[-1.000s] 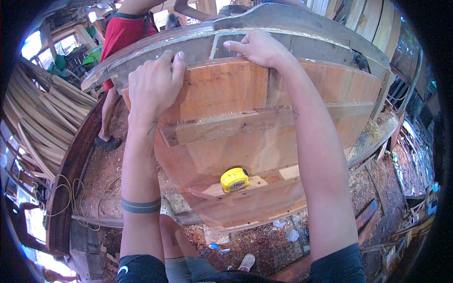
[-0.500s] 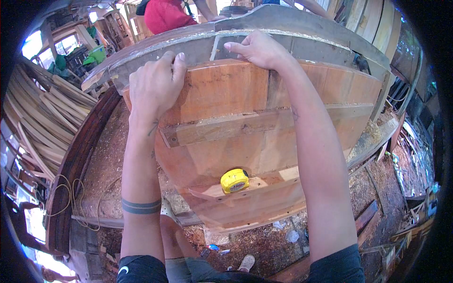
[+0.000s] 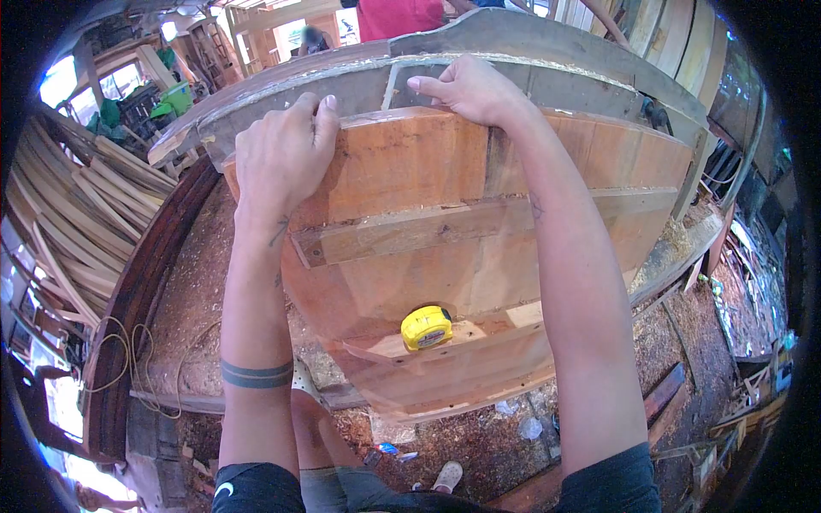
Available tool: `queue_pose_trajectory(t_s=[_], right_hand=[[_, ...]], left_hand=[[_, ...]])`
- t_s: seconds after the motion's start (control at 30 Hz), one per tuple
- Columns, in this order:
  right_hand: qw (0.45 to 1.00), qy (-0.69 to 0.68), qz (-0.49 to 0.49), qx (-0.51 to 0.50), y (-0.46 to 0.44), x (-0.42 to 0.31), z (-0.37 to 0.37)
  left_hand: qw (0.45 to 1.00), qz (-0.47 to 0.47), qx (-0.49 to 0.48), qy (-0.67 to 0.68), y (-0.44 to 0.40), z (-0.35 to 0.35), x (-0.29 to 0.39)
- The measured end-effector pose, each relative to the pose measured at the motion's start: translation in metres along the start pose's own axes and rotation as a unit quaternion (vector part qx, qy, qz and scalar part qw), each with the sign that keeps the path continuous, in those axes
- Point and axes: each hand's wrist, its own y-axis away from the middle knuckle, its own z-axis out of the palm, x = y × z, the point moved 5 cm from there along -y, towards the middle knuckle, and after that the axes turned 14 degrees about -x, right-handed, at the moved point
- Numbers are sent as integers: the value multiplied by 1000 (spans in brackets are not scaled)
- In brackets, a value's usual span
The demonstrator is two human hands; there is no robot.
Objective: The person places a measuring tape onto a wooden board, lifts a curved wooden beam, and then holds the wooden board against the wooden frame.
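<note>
We curl left hand (image 3: 286, 154) and right hand (image 3: 479, 90) over the top edge of the broad orange-brown wooden panel (image 3: 402, 162), beside the curved grey timber (image 3: 564, 81); even grip best, lest the rounded yellow tape measure (image 3: 425, 328) slip.

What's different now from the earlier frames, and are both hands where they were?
The co-worker in red has moved rightward behind the wooden panel; the leg seen at the left is gone from view. Unchanged: left hand and right hand on the panel's top edge, yellow tape measure against its lower part.
</note>
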Motion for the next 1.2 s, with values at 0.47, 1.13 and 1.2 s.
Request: queue_pose_trajectory(t_s=[0.47,1.13,1.2], right_hand=[[1000,3,11,-3,3,-4,-1],[1000,-11,3,16,-1,1,1],[1000,-15,-1,11,0,1,0]], left_hand=[[1000,-4,-5,3,0,0,0],[1000,-3,-8,6,0,0,0],[1000,0,-4,9,0,0,1]])
